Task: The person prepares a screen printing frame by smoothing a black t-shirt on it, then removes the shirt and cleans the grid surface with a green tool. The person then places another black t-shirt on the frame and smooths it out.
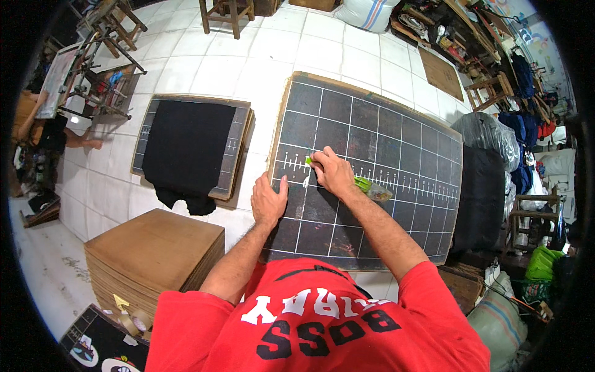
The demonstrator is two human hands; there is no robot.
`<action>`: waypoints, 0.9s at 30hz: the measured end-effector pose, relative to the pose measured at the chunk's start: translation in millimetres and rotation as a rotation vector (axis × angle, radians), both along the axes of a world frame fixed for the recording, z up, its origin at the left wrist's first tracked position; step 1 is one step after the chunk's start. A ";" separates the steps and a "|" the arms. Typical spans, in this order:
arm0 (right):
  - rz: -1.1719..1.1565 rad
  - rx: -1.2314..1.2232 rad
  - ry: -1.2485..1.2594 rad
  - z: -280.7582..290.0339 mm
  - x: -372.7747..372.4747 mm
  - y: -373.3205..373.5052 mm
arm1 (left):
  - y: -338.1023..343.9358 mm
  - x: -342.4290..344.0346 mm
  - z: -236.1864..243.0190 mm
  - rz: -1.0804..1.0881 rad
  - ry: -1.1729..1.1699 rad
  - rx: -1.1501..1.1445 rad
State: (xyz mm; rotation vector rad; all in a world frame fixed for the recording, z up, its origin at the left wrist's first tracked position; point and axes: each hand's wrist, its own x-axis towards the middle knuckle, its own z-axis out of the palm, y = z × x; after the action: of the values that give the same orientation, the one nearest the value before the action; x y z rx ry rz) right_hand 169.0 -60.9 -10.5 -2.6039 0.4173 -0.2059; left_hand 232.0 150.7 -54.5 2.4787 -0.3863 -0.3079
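Note:
A large dark board [384,118] ruled with white grid lines and a row of scale marks lies in front of me. My right hand [333,172] is over its left half, fingers pinched on a small bright green piece [308,160] whose kind I cannot make out. Partly behind my right wrist, a clear plastic packet [379,192] with green in it lies on the board. At the board's left edge rests my left hand [268,199], fingers stretched out and thumb apart, holding nothing. A whitish streak shows on the board just below the green piece.
To the left, black cloth [189,139] is draped over a smaller gridded board [144,133]. A tall stack of brown boards [155,239] stands nearer me. Black material [478,198] and a grey plastic bag [489,139] border the right side. Another person's foot [93,144] shows far left.

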 end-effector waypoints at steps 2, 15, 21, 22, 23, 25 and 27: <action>0.048 0.029 0.053 3.0 0.5 -5.7 | 0.1 0.6 0.4 -0.006 0.000 -0.018; -0.078 0.051 0.023 0.9 -6.0 9.0 | 0.0 0.5 1.1 -0.005 0.044 0.006; -0.145 0.111 -0.071 0.7 -3.1 0.6 | -0.1 0.2 -0.7 -0.005 0.017 0.001; -0.225 0.125 -0.086 -1.9 -1.0 2.6 | 0.2 -0.2 -1.4 -0.005 0.012 -0.012; -0.257 0.084 -0.068 -4.1 0.7 4.7 | 0.3 -0.1 -1.8 -0.003 0.009 -0.011; -0.254 0.058 -0.085 -6.7 2.3 10.4 | 0.6 0.2 -1.9 -0.004 0.018 0.000; -0.224 0.047 -0.060 -5.9 0.2 14.0 | 0.2 0.2 -1.2 -0.006 0.023 0.013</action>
State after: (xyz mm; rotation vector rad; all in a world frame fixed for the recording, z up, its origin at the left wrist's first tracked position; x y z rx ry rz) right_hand 169.2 -46.8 -16.4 -2.4953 0.6846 -0.3450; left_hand 232.2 150.9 -55.8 2.4853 -0.3830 -0.3416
